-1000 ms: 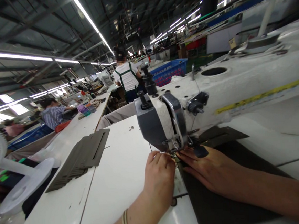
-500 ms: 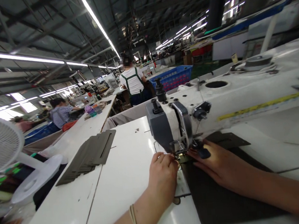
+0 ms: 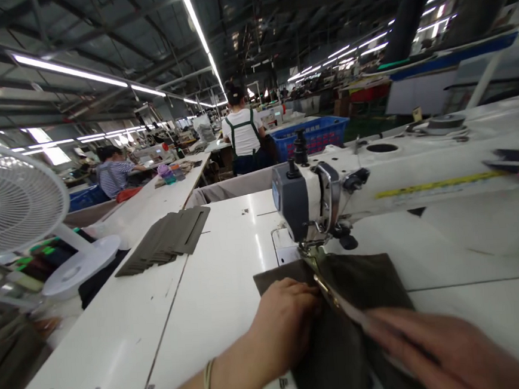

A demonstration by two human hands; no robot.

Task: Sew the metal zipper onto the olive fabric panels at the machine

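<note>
On the dark olive fabric [image 3: 335, 356], just in front of the sewing machine's needle area, my left hand [image 3: 284, 315] lies with curled fingers gripping the cloth. My right hand [image 3: 437, 339] is at the fabric's right side, smeared by motion, so its grip is unclear. Between both hands runs a slim brass-coloured metal piece [image 3: 326, 290] along an opening in the cloth; its kind I cannot make out. The fabric's far end reaches the presser foot [image 3: 311, 247] of the white and grey sewing machine [image 3: 293, 201].
A fanned stack of olive fabric pieces [image 3: 167, 241] lies left on the white table [image 3: 221, 281]. Beyond it stands a white fan [image 3: 12, 202]. Snips [image 3: 515, 161] and a yellow tape measure [image 3: 438, 185] are on the machine arm. Co-workers [image 3: 243, 133] sit ahead, near a blue crate [image 3: 313, 135].
The fabric has come out toward me from under the machine head and now spreads to both sides. Both hands have drawn back from the needle area. The view has shifted slightly.
</note>
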